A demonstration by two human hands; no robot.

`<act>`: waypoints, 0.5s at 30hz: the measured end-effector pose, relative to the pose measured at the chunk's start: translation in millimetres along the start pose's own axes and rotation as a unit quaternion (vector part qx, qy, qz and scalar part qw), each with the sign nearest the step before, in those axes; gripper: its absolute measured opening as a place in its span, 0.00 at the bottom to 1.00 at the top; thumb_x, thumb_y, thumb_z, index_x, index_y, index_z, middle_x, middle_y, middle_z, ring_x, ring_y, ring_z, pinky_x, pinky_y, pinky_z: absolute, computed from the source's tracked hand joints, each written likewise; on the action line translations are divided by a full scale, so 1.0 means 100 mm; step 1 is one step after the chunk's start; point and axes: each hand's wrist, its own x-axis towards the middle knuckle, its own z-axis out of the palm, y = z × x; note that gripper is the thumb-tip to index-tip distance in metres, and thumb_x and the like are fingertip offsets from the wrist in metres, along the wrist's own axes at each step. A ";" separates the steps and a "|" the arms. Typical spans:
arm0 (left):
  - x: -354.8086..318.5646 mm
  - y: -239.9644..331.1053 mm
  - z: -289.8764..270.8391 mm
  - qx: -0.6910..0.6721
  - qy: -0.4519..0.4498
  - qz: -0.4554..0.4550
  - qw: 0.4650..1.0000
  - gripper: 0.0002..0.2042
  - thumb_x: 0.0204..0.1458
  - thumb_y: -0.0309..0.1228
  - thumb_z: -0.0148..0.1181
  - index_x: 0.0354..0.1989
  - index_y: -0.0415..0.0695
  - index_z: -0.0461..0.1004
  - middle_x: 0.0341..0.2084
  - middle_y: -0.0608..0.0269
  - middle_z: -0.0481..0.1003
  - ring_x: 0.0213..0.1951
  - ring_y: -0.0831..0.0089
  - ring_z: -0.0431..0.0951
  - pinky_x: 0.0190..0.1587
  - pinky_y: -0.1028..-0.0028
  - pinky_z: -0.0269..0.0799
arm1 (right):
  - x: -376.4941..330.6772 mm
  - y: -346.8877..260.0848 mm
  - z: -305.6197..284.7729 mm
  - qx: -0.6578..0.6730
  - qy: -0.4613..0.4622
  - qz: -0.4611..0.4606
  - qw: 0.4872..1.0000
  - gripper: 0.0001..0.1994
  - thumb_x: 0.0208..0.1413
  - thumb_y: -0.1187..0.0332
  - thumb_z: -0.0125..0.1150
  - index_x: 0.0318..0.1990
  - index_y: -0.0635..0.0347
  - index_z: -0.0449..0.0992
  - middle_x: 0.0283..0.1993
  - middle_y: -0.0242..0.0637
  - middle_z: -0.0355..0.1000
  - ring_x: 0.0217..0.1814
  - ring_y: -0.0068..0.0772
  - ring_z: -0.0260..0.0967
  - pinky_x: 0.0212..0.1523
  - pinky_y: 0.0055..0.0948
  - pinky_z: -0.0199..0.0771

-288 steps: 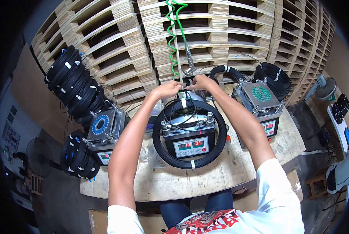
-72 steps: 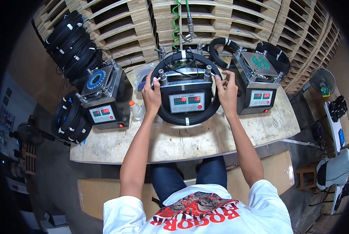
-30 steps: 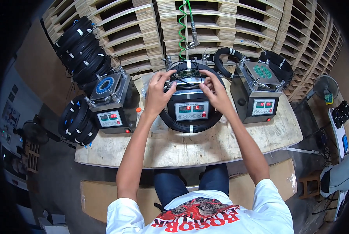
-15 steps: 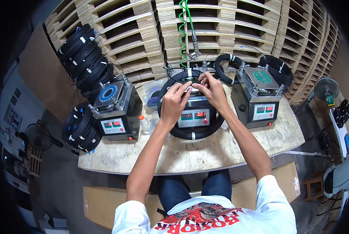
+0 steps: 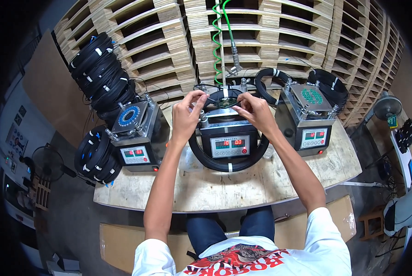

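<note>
In front of me stands the middle boxy machine with a lit red digital readout, ringed by a coil of black cable. Over its top left edge, my left hand is raised with thumb and forefinger pinched on a thin black cable. My right hand is at the top right of the same machine, its thumb and fingers curled together beside the machine's top. Whatever lies between the right fingertips is too small to make out. Dark cable loops between the two hands partly cover the machine's top.
A left machine carries a blue-dotted ring, a right machine green dots. Cable coils are stacked at left; more coils lie behind at right. A green hose hangs above the wooden table, before pallets.
My left hand has moved left, away from the right, and now holds the cable higher. The right hand stays close to the machine's top. The view has shifted slightly, and the readouts look different.
</note>
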 end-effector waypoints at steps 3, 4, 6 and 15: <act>0.04 0.00 -0.01 -0.065 0.021 -0.006 0.998 0.11 0.62 0.35 0.60 0.42 0.38 0.79 0.33 0.62 0.84 0.31 0.81 0.80 0.34 0.80 0.72 | 0.02 -0.06 -0.03 0.042 0.017 -0.017 0.999 0.13 0.53 0.69 0.70 0.41 0.64 0.74 0.27 0.33 0.69 0.25 0.25 0.65 0.27 0.27 0.68; 0.04 -0.01 0.00 -0.081 0.032 -0.026 0.996 0.12 0.63 0.35 0.59 0.43 0.37 0.78 0.34 0.61 0.84 0.33 0.81 0.80 0.35 0.79 0.74 | 0.02 -0.07 -0.08 0.044 -0.003 0.004 0.999 0.11 0.52 0.73 0.68 0.42 0.64 0.75 0.31 0.35 0.70 0.27 0.24 0.65 0.29 0.26 0.69; -0.06 -0.02 0.04 -0.076 0.014 -0.026 0.997 0.12 0.63 0.35 0.59 0.43 0.37 0.78 0.34 0.60 0.84 0.33 0.81 0.80 0.36 0.78 0.74 | -0.01 -0.02 -0.09 0.055 -0.010 0.020 0.998 0.11 0.52 0.75 0.66 0.42 0.64 0.74 0.32 0.35 0.70 0.28 0.23 0.66 0.30 0.25 0.70; -0.38 -0.42 0.07 0.042 0.202 -0.016 0.978 0.14 0.62 0.26 0.53 0.56 0.43 0.73 0.31 0.63 0.78 0.36 0.72 0.75 0.44 0.70 0.70 | -0.13 0.31 -0.12 -0.039 0.161 0.061 0.984 0.11 0.56 0.74 0.61 0.46 0.62 0.77 0.36 0.41 0.72 0.34 0.37 0.69 0.40 0.34 0.72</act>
